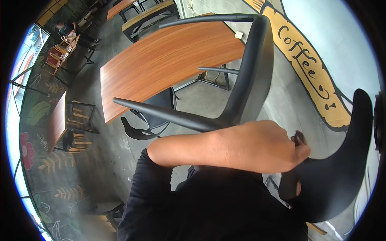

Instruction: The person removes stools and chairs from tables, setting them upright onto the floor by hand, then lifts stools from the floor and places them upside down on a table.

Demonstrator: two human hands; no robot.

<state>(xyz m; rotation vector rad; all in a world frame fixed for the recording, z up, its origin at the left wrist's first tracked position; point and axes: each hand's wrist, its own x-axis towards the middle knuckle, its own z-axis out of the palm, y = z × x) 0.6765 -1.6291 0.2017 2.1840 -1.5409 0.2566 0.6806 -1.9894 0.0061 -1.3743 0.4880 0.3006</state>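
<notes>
A black plastic chair (253,78) is held up in front of me, tipped on its side. Its legs point left, over and beside a wood-topped table (169,60). Its curved backrest (331,183) is at the right, close to my body. My left hand (277,147) reaches across my chest, its fingers closed around the chair between seat and backrest. The gripped part is mostly covered by the hand. Of my right hand (298,188), only a small patch of skin shows through an opening in the backrest; its fingers are hidden.
Another black chair (150,117) stands at the table's near side. A wooden bench (147,18) is beyond the table. At left are a second table (58,120) with stools and, farther off, a person (68,28) beside upturned chairs. A painted wall (301,60) rises at right.
</notes>
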